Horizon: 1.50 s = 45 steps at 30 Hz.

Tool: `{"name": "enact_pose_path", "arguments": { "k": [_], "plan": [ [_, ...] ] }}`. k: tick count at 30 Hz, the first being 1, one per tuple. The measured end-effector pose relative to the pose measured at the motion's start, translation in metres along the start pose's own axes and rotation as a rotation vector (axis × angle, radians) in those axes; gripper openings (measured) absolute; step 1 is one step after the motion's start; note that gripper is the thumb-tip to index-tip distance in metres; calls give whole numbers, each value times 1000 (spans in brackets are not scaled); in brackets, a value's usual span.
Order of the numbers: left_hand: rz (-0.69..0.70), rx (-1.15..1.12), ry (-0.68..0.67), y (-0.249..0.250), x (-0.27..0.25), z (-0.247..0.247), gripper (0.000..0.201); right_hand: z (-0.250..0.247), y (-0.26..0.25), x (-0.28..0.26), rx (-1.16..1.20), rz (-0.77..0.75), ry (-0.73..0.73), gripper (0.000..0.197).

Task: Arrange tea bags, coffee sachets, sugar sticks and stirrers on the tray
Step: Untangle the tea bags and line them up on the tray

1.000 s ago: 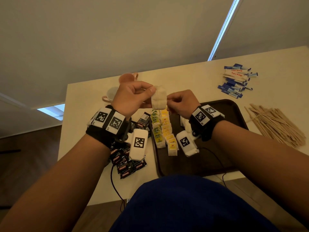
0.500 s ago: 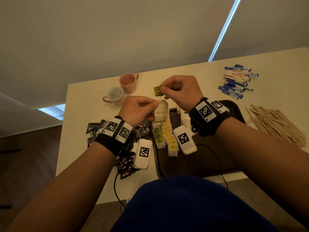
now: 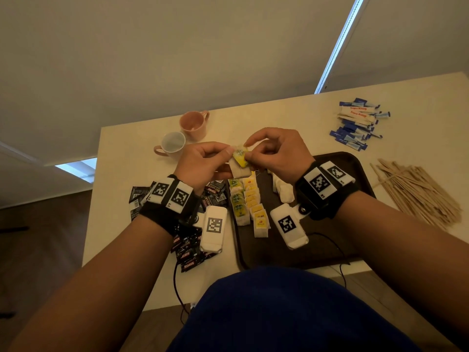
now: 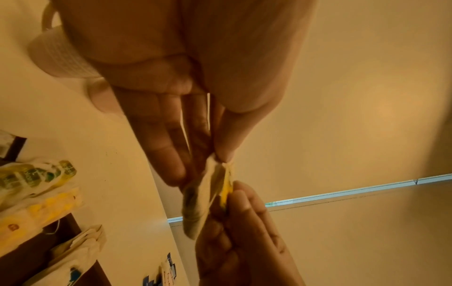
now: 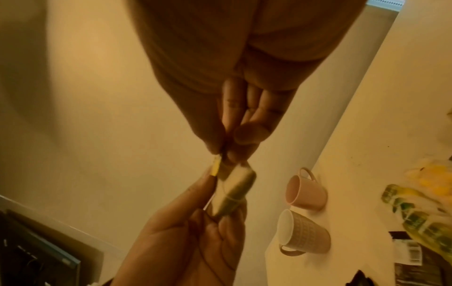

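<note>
Both hands hold one white tea bag (image 3: 239,170) with a yellow-green tag (image 3: 240,158) above the far left end of the dark brown tray (image 3: 330,237). My left hand (image 3: 223,158) pinches the bag (image 4: 199,199) between thumb and fingers. My right hand (image 3: 250,152) pinches the tag (image 5: 215,168) against the bag's top. Two rows of tea bags (image 3: 247,204), green-tagged and yellow-tagged, lie along the tray's left side, with a few plain white ones (image 3: 284,191) beside them.
Black coffee sachets (image 3: 193,252) lie piled left of the tray. Blue and white sugar sticks (image 3: 357,123) sit at the far right, wooden stirrers (image 3: 416,191) right of the tray. A pink mug (image 3: 194,124) and a white-lined mug (image 3: 172,144) stand at the table's far left.
My right hand, which had lifted the tag up on its string, has come back down and now presses the tag to the bag. The left hand keeps its hold.
</note>
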State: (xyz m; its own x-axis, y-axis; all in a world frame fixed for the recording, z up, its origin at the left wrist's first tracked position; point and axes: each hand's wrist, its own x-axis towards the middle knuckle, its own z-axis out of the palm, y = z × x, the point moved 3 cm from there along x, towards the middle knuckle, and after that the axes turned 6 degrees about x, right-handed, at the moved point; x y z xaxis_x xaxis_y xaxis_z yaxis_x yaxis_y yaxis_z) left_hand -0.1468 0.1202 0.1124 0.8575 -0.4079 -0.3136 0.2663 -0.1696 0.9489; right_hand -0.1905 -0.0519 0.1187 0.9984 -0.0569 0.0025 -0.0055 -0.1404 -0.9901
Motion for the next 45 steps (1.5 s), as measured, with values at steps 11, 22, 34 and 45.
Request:
{"name": "enact_pose_path", "arguments": {
  "k": [11,22,34,45],
  "plan": [
    [35,253,-41,-24,2,-4,11,11,38,4,-278,83,-67,11],
    [-142,777,-177,-111,6,17,13,33,103,-24,-541,320,-329,6],
    [-385,990,-291,-161,12,40,19,-1,154,-66,-555,605,-274,13],
    [-252,1078,-160,-163,18,34,17,5,172,-70,-562,714,-238,36]
  ]
}}
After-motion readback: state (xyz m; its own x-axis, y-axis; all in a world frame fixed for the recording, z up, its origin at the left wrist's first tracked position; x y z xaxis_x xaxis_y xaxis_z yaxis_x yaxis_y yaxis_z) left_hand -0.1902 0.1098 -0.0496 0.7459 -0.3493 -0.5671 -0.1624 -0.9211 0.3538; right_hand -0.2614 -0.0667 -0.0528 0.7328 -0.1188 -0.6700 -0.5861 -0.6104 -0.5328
